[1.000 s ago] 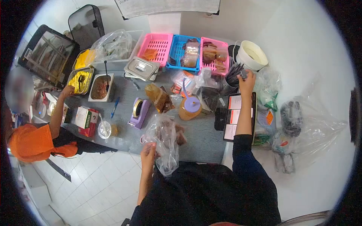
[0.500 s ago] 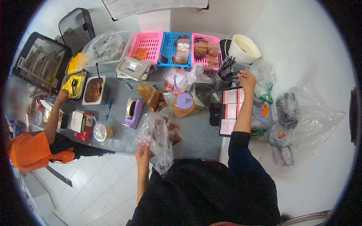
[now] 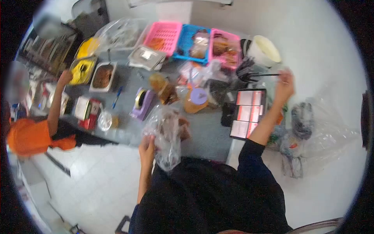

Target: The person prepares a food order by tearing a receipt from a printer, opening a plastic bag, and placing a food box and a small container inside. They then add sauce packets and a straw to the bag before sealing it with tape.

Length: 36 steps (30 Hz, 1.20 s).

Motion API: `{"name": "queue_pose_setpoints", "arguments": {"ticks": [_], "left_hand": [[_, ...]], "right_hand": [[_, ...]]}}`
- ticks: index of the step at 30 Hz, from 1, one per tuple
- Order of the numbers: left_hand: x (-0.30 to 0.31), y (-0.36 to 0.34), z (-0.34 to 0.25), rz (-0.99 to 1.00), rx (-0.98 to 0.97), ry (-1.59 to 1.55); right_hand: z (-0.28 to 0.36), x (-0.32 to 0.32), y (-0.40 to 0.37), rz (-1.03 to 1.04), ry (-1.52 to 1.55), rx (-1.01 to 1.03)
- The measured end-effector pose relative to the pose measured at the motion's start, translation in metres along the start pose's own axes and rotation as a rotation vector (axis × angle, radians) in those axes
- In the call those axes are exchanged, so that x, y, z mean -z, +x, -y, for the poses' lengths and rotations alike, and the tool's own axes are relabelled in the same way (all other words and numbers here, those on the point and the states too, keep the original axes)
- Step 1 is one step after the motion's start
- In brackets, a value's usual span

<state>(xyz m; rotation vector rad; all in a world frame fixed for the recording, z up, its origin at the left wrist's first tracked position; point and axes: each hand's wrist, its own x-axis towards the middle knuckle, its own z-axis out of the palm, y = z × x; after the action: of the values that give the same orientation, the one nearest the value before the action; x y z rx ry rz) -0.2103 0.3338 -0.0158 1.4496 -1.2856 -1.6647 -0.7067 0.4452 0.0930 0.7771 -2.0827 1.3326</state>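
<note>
At the table's front edge, my left hand (image 3: pixel 147 146) is closed on the side of a clear plastic bag (image 3: pixel 168 150). Brown sachets (image 3: pixel 183 128) lie in and beside this bag. My right hand (image 3: pixel 285 85), raised over the right side, pinches the end of a thin, dark stick-like utensil (image 3: pixel 269 74). Its far end overlaps a bunch of similar black utensils (image 3: pixel 246 68) standing in a holder. Below my right forearm is a tablet (image 3: pixel 248 109) with red and white panels. Motion blurs both the hand and the stick.
A squeeze bottle (image 3: pixel 196 100), tape dispenser (image 3: pixel 142 104) and steel tray of brown food (image 3: pixel 103 77) stand on the table. Pink (image 3: pixel 165 32) and blue baskets (image 3: pixel 186 41) line the back, beside a white bucket (image 3: pixel 264 51). At left, another person in an orange garment (image 3: pixel 29 136) reaches toward a yellow-food tray.
My right hand has moved right, drawing the dark stick further out from the bunch. My left hand still grips the bag. The whole view has shifted and blurred.
</note>
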Motion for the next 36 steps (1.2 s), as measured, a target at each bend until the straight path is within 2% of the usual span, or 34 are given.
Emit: {"name": "queue_pose_setpoints", "arguments": {"ticks": [1, 2, 3, 5, 8, 9, 10, 11, 13, 15, 17, 19, 20, 21, 23, 24, 27, 28, 30, 31, 33, 34, 36], "left_hand": [[0.001, 0.002, 0.001, -0.032, -0.004, -0.047], [0.004, 0.003, 0.001, -0.068, -0.011, -0.093], [0.006, 0.002, -0.004, -0.083, 0.0, -0.16], [0.011, 0.005, -0.008, -0.113, -0.013, -0.23], [0.023, 0.008, -0.009, -0.06, -0.087, -0.287], [0.028, 0.008, -0.01, -0.02, -0.12, -0.316], [0.035, 0.007, -0.015, -0.012, -0.132, -0.335], [0.047, 0.008, -0.017, -0.043, -0.171, -0.328], [0.074, 0.011, -0.017, -0.112, -0.25, -0.318], [0.115, 0.012, -0.018, -0.157, -0.265, -0.393], [0.161, 0.009, -0.021, -0.221, -0.203, -0.533], [0.237, 0.01, -0.005, -0.086, -0.268, -0.68], [0.268, 0.008, 0.002, -0.048, -0.183, -0.624], [0.28, 0.001, 0.005, 0.019, -0.157, -0.371], [0.302, -0.012, 0.0, 0.161, -0.104, 0.143], [0.301, -0.019, -0.01, 0.16, -0.097, 0.421], [0.304, 0.021, 0.066, 0.078, -0.383, 0.764], [0.291, 0.024, 0.066, 0.079, -0.423, 0.607], [0.287, 0.035, 0.045, -0.075, -0.252, 0.19], [0.283, 0.039, 0.027, -0.137, -0.152, -0.013], [0.282, 0.038, -0.014, -0.066, -0.127, -0.27], [0.277, 0.046, -0.011, -0.049, -0.097, -0.281], [0.262, 0.055, -0.003, 0.0, -0.044, -0.244]], "right_hand": [[0.045, 0.013, -0.004, -0.063, 0.319, 0.028], [0.086, 0.027, -0.006, -0.11, 0.251, 0.043], [0.13, 0.035, -0.016, -0.17, 0.342, 0.018], [0.179, 0.047, -0.063, -0.07, 0.4, 0.038], [0.257, 0.01, -0.154, 0.544, 0.812, 0.333], [0.28, -0.01, -0.192, 0.68, 0.662, 0.378], [0.287, -0.044, -0.231, 0.77, 0.721, 0.546], [0.296, -0.065, -0.272, 1.007, 0.713, 0.358], [0.288, -0.103, -0.348, 1.296, 0.68, 0.107], [0.258, -0.135, -0.42, 1.455, 0.403, 0.295], [0.254, -0.133, -0.433, 1.736, 0.259, 0.606], [0.241, -0.138, -0.448, 1.788, -0.165, 0.88], [0.249, -0.135, -0.441, 1.785, -0.219, 0.798], [0.26, -0.135, -0.43, 1.778, -0.275, 0.717], [0.261, -0.146, -0.44, 1.643, -0.237, 0.867], [0.263, -0.151, -0.446, 1.574, -0.22, 0.933], [0.297, -0.156, -0.463, 1.45, 0.043, 0.852], [0.291, -0.159, -0.476, 1.415, -0.124, 0.89], [0.268, -0.163, -0.503, 1.335, -0.48, 0.934], [0.265, -0.162, -0.498, 1.339, -0.578, 0.759], [0.26, -0.162, -0.478, 1.309, -0.768, 0.401], [0.267, -0.158, -0.458, 1.402, -0.825, 0.36], [0.315, -0.126, -0.393, 1.777, -0.681, 0.55]]}}
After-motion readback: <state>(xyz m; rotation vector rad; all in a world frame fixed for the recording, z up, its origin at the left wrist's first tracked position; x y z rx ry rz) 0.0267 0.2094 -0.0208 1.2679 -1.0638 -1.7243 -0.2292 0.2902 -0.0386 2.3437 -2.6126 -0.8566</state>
